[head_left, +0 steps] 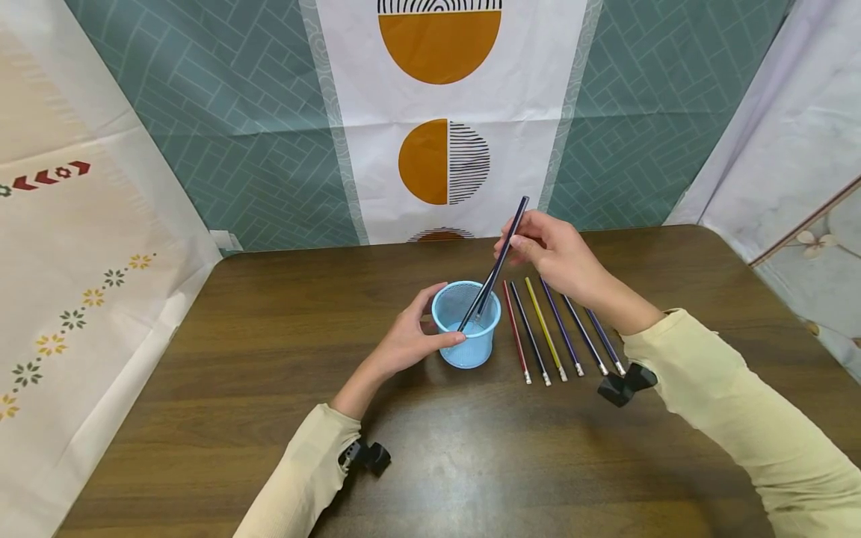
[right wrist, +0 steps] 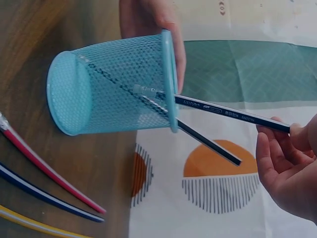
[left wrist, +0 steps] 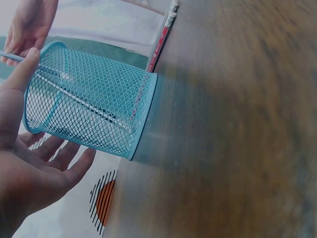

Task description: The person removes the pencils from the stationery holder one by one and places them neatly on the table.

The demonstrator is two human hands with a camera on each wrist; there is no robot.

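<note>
A light blue mesh pencil cup (head_left: 468, 351) stands upright on the table. My left hand (head_left: 408, 338) holds it from the left, thumb at the near rim and fingers round the far side. With thumb and fingertips, my right hand (head_left: 553, 250) pinches a dark pencil (right wrist: 233, 115) near its upper end, above and to the right of the cup. That pencil slants down, its eraser end just inside the cup's mouth. Another dark pencil (right wrist: 210, 141) leans inside the cup, its upper end sticking out past the rim in the right wrist view.
Right of the cup lies a row of pencils with erasers toward me: a red pencil (head_left: 516, 332), a dark pencil (head_left: 531, 336), a yellow pencil (head_left: 546, 329) and several more dark ones, partly under my right forearm. The wooden table (head_left: 269, 388) meets a patterned cloth (head_left: 269, 149) at the back.
</note>
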